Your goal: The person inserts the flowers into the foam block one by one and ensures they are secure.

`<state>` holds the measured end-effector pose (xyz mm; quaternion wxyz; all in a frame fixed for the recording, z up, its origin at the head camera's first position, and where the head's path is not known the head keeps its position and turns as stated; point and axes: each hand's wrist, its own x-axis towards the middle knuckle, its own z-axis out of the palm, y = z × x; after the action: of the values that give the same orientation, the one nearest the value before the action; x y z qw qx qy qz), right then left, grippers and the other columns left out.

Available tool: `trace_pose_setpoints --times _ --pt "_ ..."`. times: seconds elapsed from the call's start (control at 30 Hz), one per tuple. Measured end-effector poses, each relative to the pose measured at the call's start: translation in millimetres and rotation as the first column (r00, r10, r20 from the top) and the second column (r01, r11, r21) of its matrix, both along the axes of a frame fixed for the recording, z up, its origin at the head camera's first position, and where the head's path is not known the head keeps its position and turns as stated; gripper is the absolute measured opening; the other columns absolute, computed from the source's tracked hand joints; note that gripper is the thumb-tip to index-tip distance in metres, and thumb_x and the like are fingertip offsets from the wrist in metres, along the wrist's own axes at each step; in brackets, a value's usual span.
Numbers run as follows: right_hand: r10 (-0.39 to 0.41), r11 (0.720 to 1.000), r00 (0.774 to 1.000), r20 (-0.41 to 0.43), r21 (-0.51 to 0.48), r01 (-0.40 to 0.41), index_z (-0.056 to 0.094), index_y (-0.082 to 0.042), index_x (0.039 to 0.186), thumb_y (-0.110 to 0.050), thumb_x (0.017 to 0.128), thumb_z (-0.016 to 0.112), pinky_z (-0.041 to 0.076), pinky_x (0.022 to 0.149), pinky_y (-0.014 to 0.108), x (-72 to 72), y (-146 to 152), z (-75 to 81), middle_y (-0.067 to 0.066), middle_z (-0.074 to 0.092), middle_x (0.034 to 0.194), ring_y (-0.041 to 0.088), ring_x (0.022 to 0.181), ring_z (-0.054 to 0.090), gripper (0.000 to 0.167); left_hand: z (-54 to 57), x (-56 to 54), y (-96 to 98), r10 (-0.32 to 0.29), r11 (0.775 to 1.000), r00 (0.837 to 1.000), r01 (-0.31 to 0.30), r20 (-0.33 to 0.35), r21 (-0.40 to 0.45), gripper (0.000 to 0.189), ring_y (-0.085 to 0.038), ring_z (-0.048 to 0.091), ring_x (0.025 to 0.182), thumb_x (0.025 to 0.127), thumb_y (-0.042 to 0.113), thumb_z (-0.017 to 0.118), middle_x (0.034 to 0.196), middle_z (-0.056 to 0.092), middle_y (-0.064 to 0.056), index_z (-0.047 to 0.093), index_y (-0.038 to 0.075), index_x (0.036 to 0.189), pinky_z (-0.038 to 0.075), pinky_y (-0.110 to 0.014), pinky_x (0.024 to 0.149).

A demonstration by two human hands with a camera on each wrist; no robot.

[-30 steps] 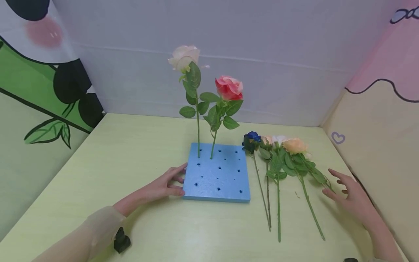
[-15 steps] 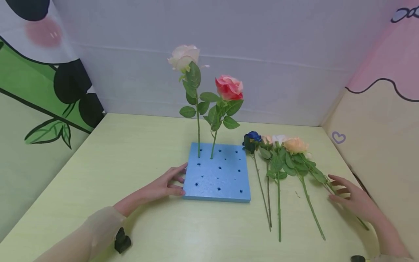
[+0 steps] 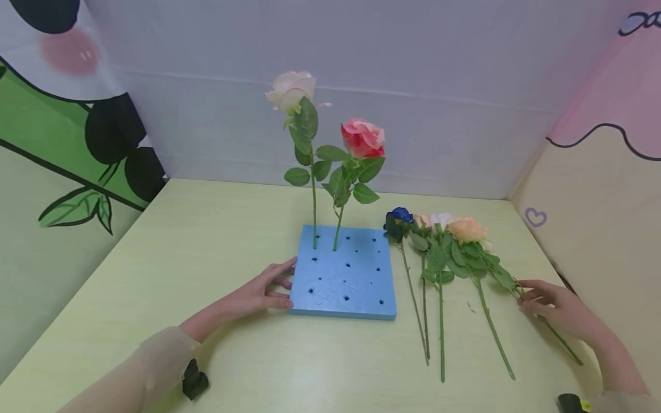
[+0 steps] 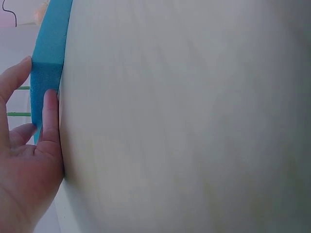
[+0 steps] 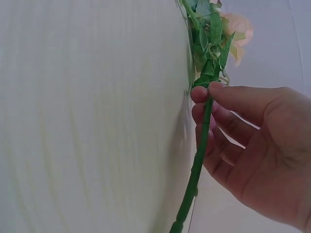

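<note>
My left hand (image 3: pixel 265 289) rests against the left edge of a light blue foam board (image 3: pixel 356 284) dotted with holes; in the left wrist view its fingers (image 4: pixel 50 114) lie straight along the board's side. Two artificial roses stand upright in the board's back holes: a tall cream rose (image 3: pixel 292 92) and a shorter pink rose (image 3: pixel 363 139). At the right, my right hand (image 3: pixel 565 312) pinches the green stem of a rose (image 5: pixel 199 160) between thumb and fingertips, just below its leaves. That rose's head overlaps the other flowers in the head view.
Right of the board lie a blue rose (image 3: pixel 400 217), a small peach rose (image 3: pixel 422 220), a white flower (image 3: pixel 442 219) and a larger peach rose (image 3: pixel 466 229), stems toward me. Printed cloth walls (image 3: pixel 594 212) border the table (image 3: pixel 232 229) at the sides and back.
My right hand has moved slightly right and closed its fingers on the rose stem, whose lower end now shows beyond the hand. My left hand and the board stay in place.
</note>
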<state>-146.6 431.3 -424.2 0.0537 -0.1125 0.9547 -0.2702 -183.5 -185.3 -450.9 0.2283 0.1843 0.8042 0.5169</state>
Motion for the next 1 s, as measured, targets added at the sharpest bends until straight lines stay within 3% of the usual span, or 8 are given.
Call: trace_pose_setpoints --times 0.23,0.43,0.67,1.0 --pt "0.04 0.995 0.998 0.042 -0.088 -0.036 0.049 0.012 0.133 -0.007 0.095 0.062 0.053 0.063 0.02 -5.1 0.7 2.9 -0.003 0.07 0.094 -0.009 0.081 0.06 0.045 0.2 0.1 -0.4 0.0 1.0 1.0 0.0 0.002 -0.002 0.09 -0.031 0.049 0.129 0.09 0.027 0.073 0.152 0.031 -0.016 0.015 0.023 0.16 0.053 -0.028 0.1" --pt "0.035 0.993 0.997 0.063 -0.113 -0.027 0.047 0.012 0.135 -0.005 0.095 0.061 0.056 0.062 0.024 -7.5 -3.1 7.9 0.0 0.067 0.094 -0.003 0.078 0.063 0.046 -0.3 -0.9 -0.3 -0.005 1.0 1.0 0.005 0.003 0.01 0.091 -0.031 0.049 0.129 0.09 0.026 0.073 0.152 0.031 -0.016 0.015 0.023 0.16 0.053 -0.027 0.1" --pt "0.047 0.985 0.999 0.016 -0.166 -0.044 0.046 0.015 0.134 -0.002 0.095 0.061 0.059 0.061 0.027 -13.7 -7.2 19.8 -0.015 0.068 0.093 -0.004 0.08 0.066 0.046 -0.4 -0.6 0.4 -0.005 1.0 1.0 0.005 -0.002 -0.002 0.091 -0.03 0.05 0.128 0.09 0.027 0.073 0.152 0.031 -0.016 0.015 0.023 0.16 0.053 -0.03 0.101" --pt "0.023 0.971 0.996 -0.081 -0.235 -0.041 0.046 0.013 0.131 0.005 0.091 0.063 0.06 0.06 0.027 -26.1 -28.7 40.9 -0.02 0.066 0.09 -0.002 0.076 0.068 0.044 -1.9 -1.6 -1.0 -0.006 1.0 1.0 0.006 0.001 0.004 0.09 -0.03 0.049 0.129 0.09 0.026 0.073 0.152 0.031 -0.015 0.015 0.024 0.16 0.054 -0.028 0.1"
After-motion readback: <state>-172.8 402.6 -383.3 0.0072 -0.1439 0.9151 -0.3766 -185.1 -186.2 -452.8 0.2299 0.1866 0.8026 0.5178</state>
